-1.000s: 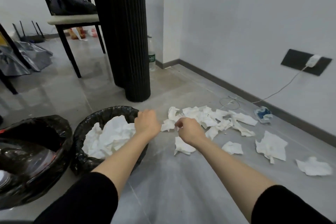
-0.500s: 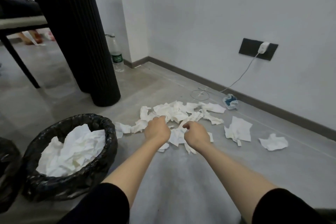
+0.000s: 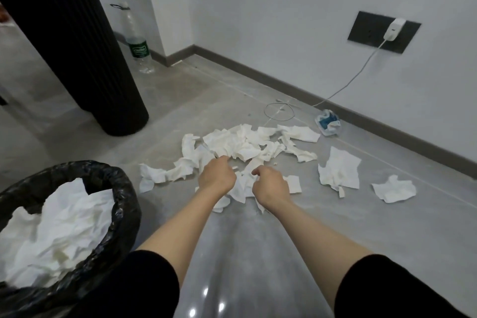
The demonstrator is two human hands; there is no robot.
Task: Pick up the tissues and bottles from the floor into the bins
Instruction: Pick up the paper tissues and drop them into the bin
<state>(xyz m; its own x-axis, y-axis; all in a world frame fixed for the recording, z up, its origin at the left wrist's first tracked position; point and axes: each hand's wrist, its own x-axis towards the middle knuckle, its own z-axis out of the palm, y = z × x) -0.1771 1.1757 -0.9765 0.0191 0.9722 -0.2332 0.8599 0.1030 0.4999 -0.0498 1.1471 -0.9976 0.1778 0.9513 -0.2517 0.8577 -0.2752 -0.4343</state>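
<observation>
Grey floor tiles point(image 3: 335, 240) are meeting a white wall point(image 3: 284, 8) along a dark skirting board point(image 3: 284, 85).

1. Crumpled white tissues point(image 3: 240, 142) are lying on the floor in an irregular band. Its long axis is running from the near left, beside the bin point(image 3: 124, 188), toward the far right and the skirting board.
2. Two loose tissues are lying apart from the band on the right: the larger sheet point(image 3: 339, 173) and, farther right, the smaller sheet point(image 3: 393, 188).
3. The bin, lined with a black bag, is standing at the left with its opening facing up. Discarded tissues point(image 3: 56, 235) are filling it almost to the rim.
4. The bottle point(image 3: 138, 44), clear with a green label, is standing upright at the wall corner behind the black fluted column point(image 3: 77, 59). Its long axis is vertical and its cap is pointing up.
5. The left hand point(image 3: 218, 175) is reaching over the near edge of the band, fingers curled inward, fingertips touching paper. Whether it is gripping a sheet cannot be told.
6. The right hand point(image 3: 271, 184) is hovering just beside it, fingers curled narrowly, thumb toward the left hand. Whether it is pinching a tissue cannot be told.
7. A white charger point(image 3: 393, 28) is sitting in a black socket panel point(image 3: 366, 31), and its cable point(image 3: 356, 77) is trailing down to the floor near a blue-and-white wrapper point(image 3: 327, 122).
</observation>
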